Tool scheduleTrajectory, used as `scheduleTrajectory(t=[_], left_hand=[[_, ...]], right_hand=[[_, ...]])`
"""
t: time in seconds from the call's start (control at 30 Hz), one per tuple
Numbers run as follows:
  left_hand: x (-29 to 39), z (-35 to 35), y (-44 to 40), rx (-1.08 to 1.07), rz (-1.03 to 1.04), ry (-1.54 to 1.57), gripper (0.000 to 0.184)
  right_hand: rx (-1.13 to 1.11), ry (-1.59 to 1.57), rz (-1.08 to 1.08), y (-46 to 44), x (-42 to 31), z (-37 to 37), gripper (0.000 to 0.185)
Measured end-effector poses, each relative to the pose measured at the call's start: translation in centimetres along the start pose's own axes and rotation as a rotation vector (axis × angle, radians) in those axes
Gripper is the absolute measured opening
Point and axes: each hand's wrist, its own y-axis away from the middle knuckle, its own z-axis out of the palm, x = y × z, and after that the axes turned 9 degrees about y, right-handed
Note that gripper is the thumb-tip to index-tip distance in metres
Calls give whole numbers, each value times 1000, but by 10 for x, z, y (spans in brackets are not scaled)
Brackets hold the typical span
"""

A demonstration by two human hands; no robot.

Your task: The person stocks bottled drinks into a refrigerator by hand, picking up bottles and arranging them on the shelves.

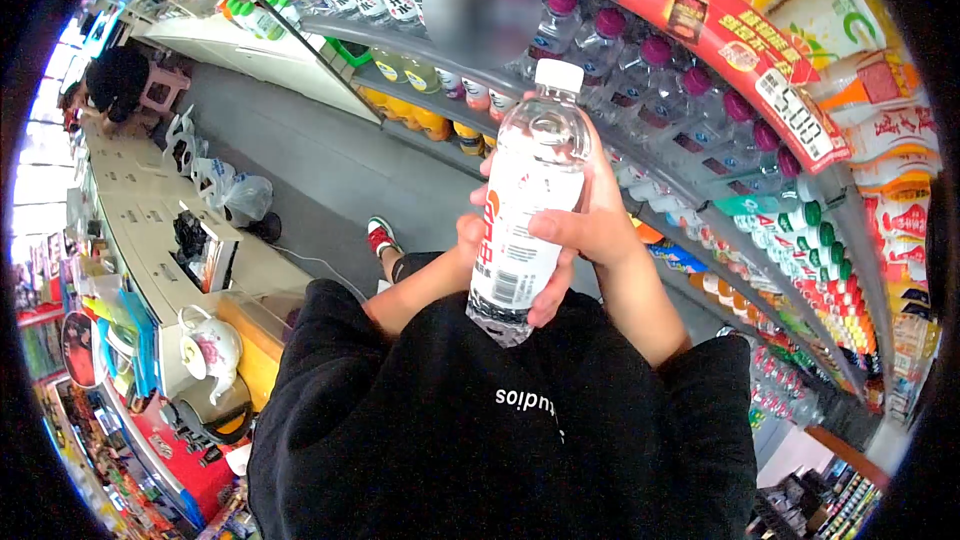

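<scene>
Both hands are closed around a clear plastic bottle with a white cap and a white, red and black printed label (527, 225), held up in front of the black shirt (500, 410), its cap end toward the shelves. The right hand (597, 225) grips it from the right, thumb lying across the label; the left hand (468, 237) curls around the lower part from the left, some of its fingers hidden behind the bottle. The bottle tilts slightly, its base near the shirt. Beyond it and to the right, grey store shelves (690, 180) carry rows of clear bottles with dark pink caps (608, 24), green-capped bottles (810, 230) and a red price strip (740, 50) reading 5.00. On the left, a white teapot with a pink floral pattern (212, 348) stands by a long beige table (135, 240). White plastic bags (245, 197) sit on the grey floor (300, 140) beside it, and a dark-haired person (118, 83) is near a pale pink stool (162, 88).
</scene>
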Motion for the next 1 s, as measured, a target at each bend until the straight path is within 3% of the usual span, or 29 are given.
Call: scheduleTrajectory(t=[0.07,0.13,0.2,0.27,0.3,0.33,0.37,0.53,0.6,0.8,0.9,0.93,1.0], left_hand=[[0,-4,-3,-145,-110,172,81],[-1,-1,-2,-58,-39,127,87],[4,3,4,192,68,17,91],[14,13,5,324,47,-131,95],[15,20,1,484,60,-350,95],[16,25,0,641,70,-570,95],[14,27,1,680,69,-551,97],[14,32,-4,682,66,-563,98],[13,30,-4,683,74,-568,100],[13,14,12,619,9,-468,105],[16,6,19,685,118,-548,104],[11,9,16,742,254,-661,102],[14,15,26,783,219,-694,95]], right_hand=[[24,-49,13,2,-1,1,94],[48,52,4,0,-6,-2,92],[77,-20,49,2,-18,3,91],[180,231,28,4,-20,-1,93],[160,333,-17,4,-21,-3,96],[167,328,-13,3,-20,-4,96],[149,329,-47,3,-19,-6,96],[148,309,-82,4,-15,-7,97],[114,379,-202,3,-12,-9,97],[175,392,-17,11,-20,0,99],[164,596,-73,8,-6,-5,100],[139,599,-91,4,-3,-5,100],[160,590,-118,-1,2,-1,100]])
